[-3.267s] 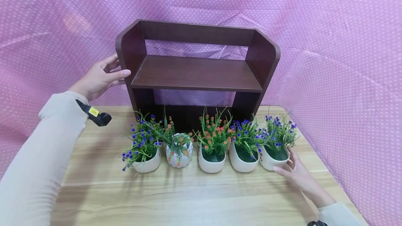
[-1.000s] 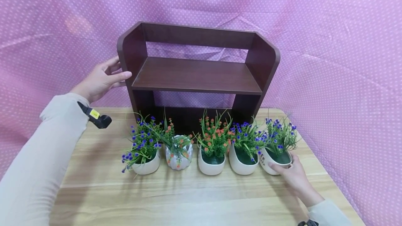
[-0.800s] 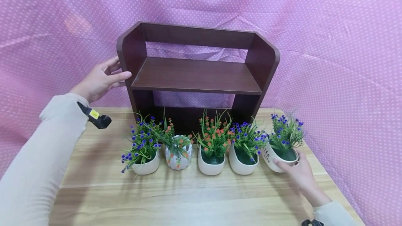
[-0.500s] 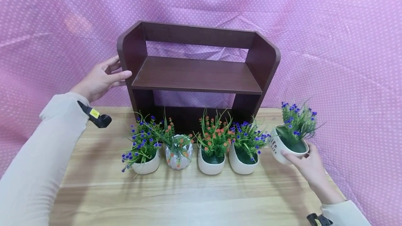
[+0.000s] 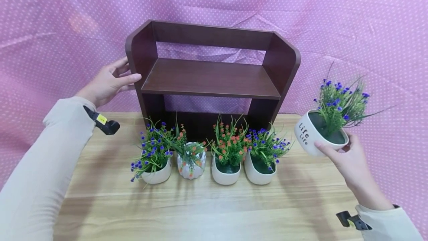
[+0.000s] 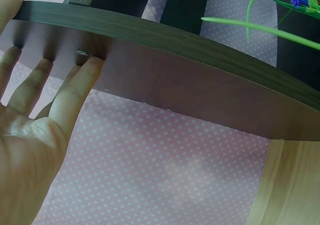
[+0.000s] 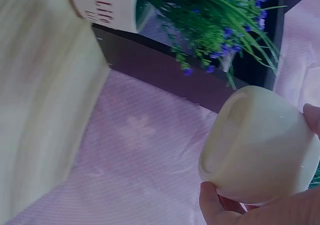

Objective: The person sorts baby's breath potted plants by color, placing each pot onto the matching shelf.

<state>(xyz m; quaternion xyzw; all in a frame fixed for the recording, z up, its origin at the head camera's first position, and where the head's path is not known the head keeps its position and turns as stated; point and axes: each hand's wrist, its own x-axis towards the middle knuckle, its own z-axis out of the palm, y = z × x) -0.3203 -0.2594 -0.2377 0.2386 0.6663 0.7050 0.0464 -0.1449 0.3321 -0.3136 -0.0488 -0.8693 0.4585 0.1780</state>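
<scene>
At about 9 o'clock in the head view, the left hand (image 5: 108,82) lies where it lay 3.3 s ago: fingers straight and spread flat against the outer left side panel of the dark brown shelf (image 5: 210,79), thumb laid across the panel's front edge. The left wrist view shows the same hold, fingertips (image 6: 87,67) pressed to the pale underside of the panel beside a small screw head. A black clip with a yellow tag (image 5: 101,121) sits on that sleeve; its writing is too small to read.

In front of the shelf, on the wooden surface (image 5: 200,203), 4 small white pots now stand in a row where 5 stood before: a blue-flowered pot (image 5: 154,166), a ribbed pot with orange flowers (image 5: 190,163), an orange-flowered pot (image 5: 226,163) and another blue-flowered pot (image 5: 260,164). None of these has shifted.

At about 3 o'clock, the fifth pot, the lifted pot (image 5: 317,137), has left the right end of the row. It touched the surface 1.0 s ago; now it hangs well above it, tilted toward the shelf, right of the shelf's right panel. The right hand (image 5: 347,157) grips it, fingers curled under the base and thumb on the rim. Its side reads "Life" twice in dark letters. From the right wrist view its rounded base (image 7: 260,145) rests in the fingers.
</scene>
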